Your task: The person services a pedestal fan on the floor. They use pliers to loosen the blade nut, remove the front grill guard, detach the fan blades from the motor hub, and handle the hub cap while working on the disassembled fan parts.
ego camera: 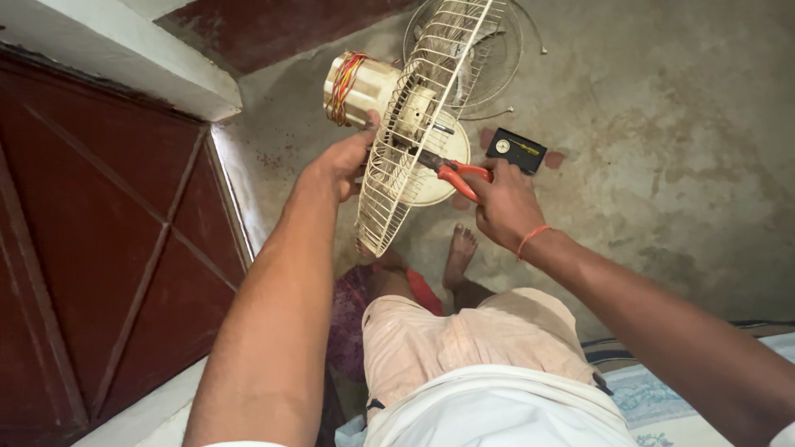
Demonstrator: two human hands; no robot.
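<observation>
at the fan guard [406, 141], right hand [505, 207] holds pliers [451, 170].

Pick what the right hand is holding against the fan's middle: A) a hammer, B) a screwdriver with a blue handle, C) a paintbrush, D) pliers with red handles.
D: the right hand grips red-handled pliers whose tip reaches the hub behind the cream fan guard.
</observation>
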